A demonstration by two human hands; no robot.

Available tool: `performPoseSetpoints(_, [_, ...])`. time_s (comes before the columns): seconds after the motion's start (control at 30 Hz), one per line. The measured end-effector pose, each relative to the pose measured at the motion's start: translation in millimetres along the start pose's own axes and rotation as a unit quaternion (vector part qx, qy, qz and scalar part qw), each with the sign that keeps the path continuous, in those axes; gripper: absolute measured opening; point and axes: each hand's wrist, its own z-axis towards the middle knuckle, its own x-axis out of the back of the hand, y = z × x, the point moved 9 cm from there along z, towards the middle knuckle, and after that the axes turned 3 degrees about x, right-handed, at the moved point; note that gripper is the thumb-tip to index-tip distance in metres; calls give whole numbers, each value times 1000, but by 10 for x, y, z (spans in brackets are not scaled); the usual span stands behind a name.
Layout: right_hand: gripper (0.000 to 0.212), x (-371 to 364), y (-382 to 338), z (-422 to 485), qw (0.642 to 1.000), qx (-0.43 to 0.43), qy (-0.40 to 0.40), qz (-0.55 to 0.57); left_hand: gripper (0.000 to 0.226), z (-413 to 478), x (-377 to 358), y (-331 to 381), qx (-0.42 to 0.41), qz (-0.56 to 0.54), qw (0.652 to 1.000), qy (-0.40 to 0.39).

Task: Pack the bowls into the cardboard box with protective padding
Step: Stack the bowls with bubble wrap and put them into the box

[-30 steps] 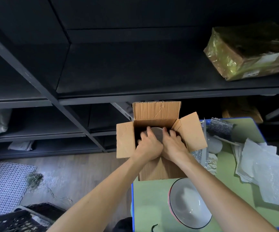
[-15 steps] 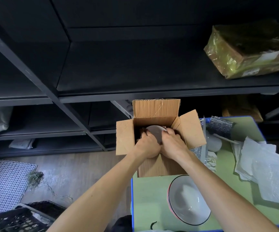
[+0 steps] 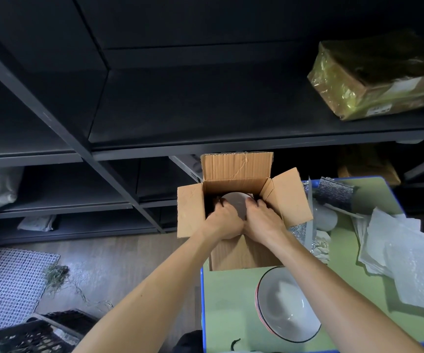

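An open cardboard box point(image 3: 241, 253) stands at the far left corner of the green table, flaps spread. Inside it a white bowl point(image 3: 236, 203) shows between my hands. My left hand point(image 3: 224, 219) grips the bowl's left rim and my right hand point(image 3: 263, 219) grips its right rim, both reaching down into the box. A stack of white bowls with dark rims point(image 3: 286, 304) sits on the table near me, partly behind my right forearm. White foam and bubble-wrap sheets point(image 3: 406, 256) lie at the right.
The green table point(image 3: 231, 301) has a blue edge. A roll of silver padding point(image 3: 334, 192) and another white bowl point(image 3: 326, 219) lie right of the box. Dark shelving stands behind, with a wrapped parcel point(image 3: 376, 80) on it. A black crate point(image 3: 27, 335) and mesh sit on the floor.
My hands have spread from over the bowl to its left and right rims, and more of the white bowl shows inside the box.
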Motion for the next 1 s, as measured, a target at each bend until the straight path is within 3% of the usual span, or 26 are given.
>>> performPoseSetpoints(0.1, [67, 82, -48, -40, 998, 31, 41, -44, 66, -27, -2, -5, 4, 10, 999, 37])
performPoseSetpoints(0.27, [53, 30, -60, -13, 998, 42, 2, -43, 53, -53, -15, -32, 5, -16, 999, 32])
performPoseSetpoints(0.43, [54, 23, -33, 24, 998, 39, -1, -56, 64, -75, -58, -12, -20, -16, 1000, 4])
performPoseSetpoints(0.73, [52, -16, -18, 62, 997, 43, 1, -63, 61, -113, -42, -37, -11, -23, 999, -19])
performPoseSetpoints(1.0, [54, -4, 3, 35, 999, 30, -2, -44, 53, -191, 51, -2, -6, -18, 1000, 12])
